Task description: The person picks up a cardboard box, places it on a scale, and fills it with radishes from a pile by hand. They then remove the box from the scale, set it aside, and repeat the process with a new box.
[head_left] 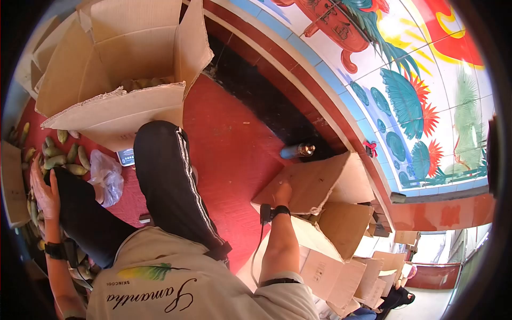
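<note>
At the far left, my left hand (47, 193) is open with its fingers stretched, beside a pile of green and yellowish oblong produce (60, 154). Nothing shows in its palm. My right hand (281, 193) reaches over a cardboard box (306, 184) on the right, against its raised flap; its fingers are partly hidden and hard to make out. Black bands with small devices sit on both wrists. A large open cardboard box (120, 109) at the upper left holds some brownish items at its bottom.
A clear plastic bag (106, 178) lies by my left knee. A blue cylinder (297, 151) rests on the red floor (234, 133) near the dark wall base. More cardboard boxes (373, 272) stand at the lower right, with a person in dark clothes (396, 300) behind them.
</note>
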